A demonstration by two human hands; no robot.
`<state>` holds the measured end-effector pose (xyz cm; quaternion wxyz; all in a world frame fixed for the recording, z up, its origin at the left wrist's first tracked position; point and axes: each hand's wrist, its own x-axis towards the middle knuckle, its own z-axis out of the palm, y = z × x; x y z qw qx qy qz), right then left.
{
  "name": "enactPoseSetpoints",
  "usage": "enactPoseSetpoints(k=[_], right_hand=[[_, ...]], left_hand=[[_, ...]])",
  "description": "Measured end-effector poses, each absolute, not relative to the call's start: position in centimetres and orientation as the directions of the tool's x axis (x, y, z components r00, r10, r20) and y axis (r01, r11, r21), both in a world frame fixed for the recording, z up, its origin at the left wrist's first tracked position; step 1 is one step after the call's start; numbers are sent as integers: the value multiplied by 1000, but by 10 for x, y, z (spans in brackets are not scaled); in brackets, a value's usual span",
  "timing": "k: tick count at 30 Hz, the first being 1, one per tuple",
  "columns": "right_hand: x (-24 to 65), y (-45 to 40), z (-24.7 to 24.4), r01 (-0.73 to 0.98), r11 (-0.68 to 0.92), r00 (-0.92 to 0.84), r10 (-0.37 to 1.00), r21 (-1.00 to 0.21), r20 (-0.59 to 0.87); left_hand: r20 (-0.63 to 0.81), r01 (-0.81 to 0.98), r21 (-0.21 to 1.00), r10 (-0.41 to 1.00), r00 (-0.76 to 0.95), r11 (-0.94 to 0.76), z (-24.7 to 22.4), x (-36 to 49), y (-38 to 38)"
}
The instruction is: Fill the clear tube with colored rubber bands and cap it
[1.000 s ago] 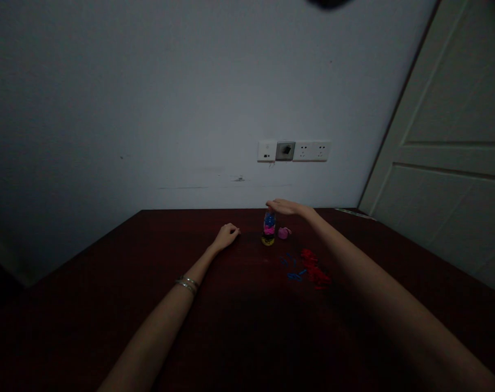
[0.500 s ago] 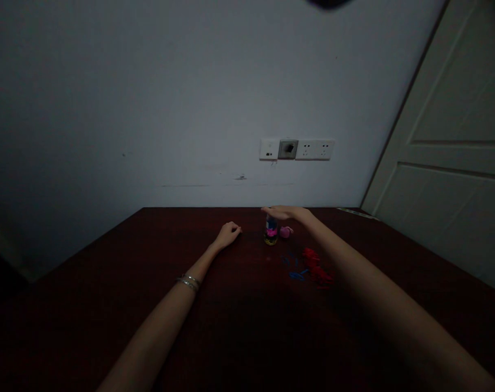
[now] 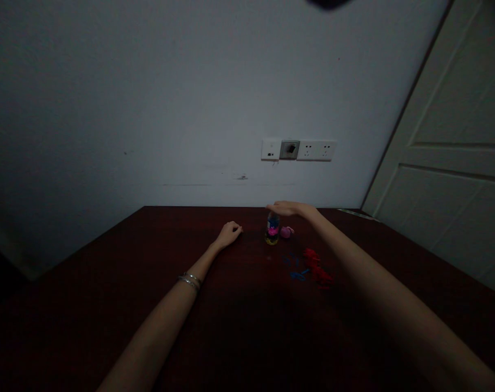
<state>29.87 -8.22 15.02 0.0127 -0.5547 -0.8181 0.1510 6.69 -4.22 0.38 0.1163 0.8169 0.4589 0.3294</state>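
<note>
A small clear bottle (image 3: 272, 231) with a pink band and dark and yellow contents stands upright on the dark red table. My right hand (image 3: 289, 208) lies flat over its top, fingers stretched out to the left; whether the palm touches it is hard to tell. Close by on the right is a round pink object (image 3: 286, 232). Nearer to me lie blue strands (image 3: 298, 275) and a bundle of red strands (image 3: 319, 269). My left hand (image 3: 229, 233) rests on the table left of the bottle, its fingers curled; whatever they may hold is hidden.
The table (image 3: 149, 250) meets a pale wall with a row of sockets (image 3: 316, 150) above its back edge. A panelled door (image 3: 451, 179) stands on the right. Bracelets (image 3: 190, 280) circle my left wrist.
My right hand sits slightly higher over the bottle, and more of the bottle's upper part shows. My left hand has stayed in place.
</note>
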Motion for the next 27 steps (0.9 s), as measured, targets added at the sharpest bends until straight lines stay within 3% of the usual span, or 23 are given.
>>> enactPoseSetpoints(k=[8,17,21,27], right_hand=[[297,-92,161,913,376,-384,923,-160,-23],[338,-105,164,861,393,-339,917,-322,212],[383,-107,132,883,295,-208,943,-364,260],[452,-113,50,912,147,-30,955,-384,296]], left_hand=[[433,675,480,821,373,-560,3,67,-42],[431,701,426,809,398,-572,5,68,-45],[475,750,375,808,349,-545,17,71,-55],[686,733,380,703,187,-565,70,91,-81]])
